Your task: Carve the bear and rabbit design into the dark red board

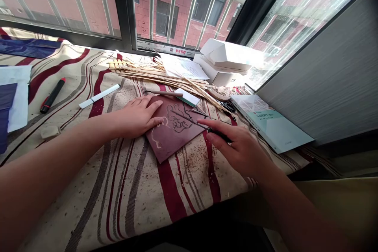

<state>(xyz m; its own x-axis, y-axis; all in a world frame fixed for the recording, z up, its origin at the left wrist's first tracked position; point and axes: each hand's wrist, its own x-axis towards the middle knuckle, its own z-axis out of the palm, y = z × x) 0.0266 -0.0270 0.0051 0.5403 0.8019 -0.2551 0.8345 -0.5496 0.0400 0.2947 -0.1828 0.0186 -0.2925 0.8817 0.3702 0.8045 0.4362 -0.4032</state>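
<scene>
A reddish-brown board [169,147] lies at an angle on the striped cloth, with a dark curling outline and some pale cut lines on its face. My left hand [141,116] rests flat on its left side, fingers spread. In my right hand [236,141] is a thin, file-like tool [189,119] with a black handle, the index finger stretched along it. Its slim shaft points left over the dark outline; whether the tip touches the board I cannot tell. Another thin dark tool [203,114] lies just behind it. A brown-handled tool [163,93] lies along the board's far edge.
Brown crumbs [197,157] dot the striped cloth [118,189]. Behind the board are thin wooden strips [141,71], a paper sheet [184,67] and white boxes [221,63]. A book [271,122] lies right; a black marker [53,95] and a white strip-like object [99,96] lie left.
</scene>
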